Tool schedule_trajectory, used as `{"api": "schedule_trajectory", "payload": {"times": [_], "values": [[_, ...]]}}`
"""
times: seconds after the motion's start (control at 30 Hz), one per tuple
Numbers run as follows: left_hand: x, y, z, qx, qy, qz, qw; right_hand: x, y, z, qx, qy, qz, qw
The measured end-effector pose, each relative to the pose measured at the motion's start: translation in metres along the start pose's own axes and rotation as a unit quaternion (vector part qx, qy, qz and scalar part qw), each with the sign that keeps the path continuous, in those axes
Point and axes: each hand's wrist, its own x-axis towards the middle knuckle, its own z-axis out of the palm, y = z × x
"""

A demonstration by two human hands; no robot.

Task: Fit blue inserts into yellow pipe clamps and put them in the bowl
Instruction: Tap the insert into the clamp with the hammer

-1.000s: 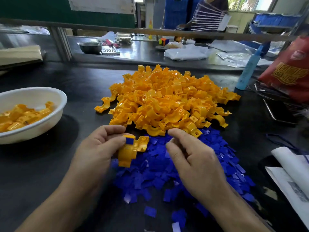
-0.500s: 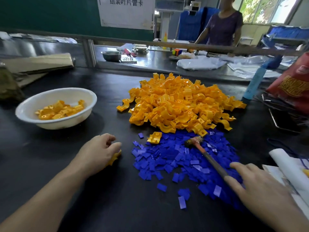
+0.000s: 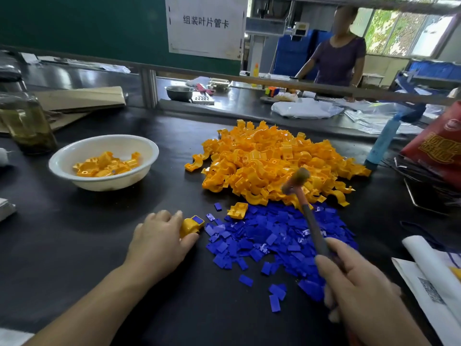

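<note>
Yellow clamp [image 3: 189,224] with one blue insert [image 3: 198,219] seated in its top lies on the black table [image 3: 87,233], pinched between the thumb and curled fingers of the left hand [image 3: 159,240]. The right hand [image 3: 359,293] is wrapped round the handle of one small hammer [image 3: 309,218], whose head hangs above the heaps. One white bowl [image 3: 112,184] at the far left holds a shallow layer of clamps. One loose clamp [image 3: 238,210] sits between the yellow heap [image 3: 274,161] and the spread of blue inserts [image 3: 274,240], both too many to count.
</note>
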Motion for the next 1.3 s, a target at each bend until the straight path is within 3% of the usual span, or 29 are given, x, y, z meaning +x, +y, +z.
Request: {"api": "schedule_trajectory", "payload": {"times": [0.13, 0.23, 0.53, 0.73, 0.93, 1.1, 1.3], "values": [[0.0, 0.003, 0.012, -0.022, 0.047, 0.003, 0.999, -0.006, -0.02, 0.014, 0.021, -0.11, -0.032, 0.993], [-0.001, 0.001, 0.016, -0.027, 0.07, 0.028, 0.997, 0.0, -0.024, 0.026, -0.022, -0.141, -0.062, 0.988], [0.002, -0.002, 0.021, -0.076, 0.096, 0.036, 0.992, 0.023, -0.028, 0.063, -0.08, -0.085, -0.2, 0.973], [0.003, -0.003, 0.021, -0.085, 0.105, 0.035, 0.99, 0.039, -0.035, 0.059, -0.155, -0.174, -0.17, 0.958], [0.002, -0.002, 0.022, -0.083, 0.102, 0.031, 0.991, 0.036, -0.037, 0.067, -0.1, -0.092, -0.208, 0.969], [0.001, -0.003, 0.02, -0.076, 0.084, 0.027, 0.993, 0.045, -0.047, 0.068, -0.149, -0.174, -0.177, 0.957], [0.001, -0.002, 0.02, -0.07, 0.088, 0.026, 0.993, 0.036, -0.045, 0.061, -0.091, -0.104, -0.18, 0.974]]}}
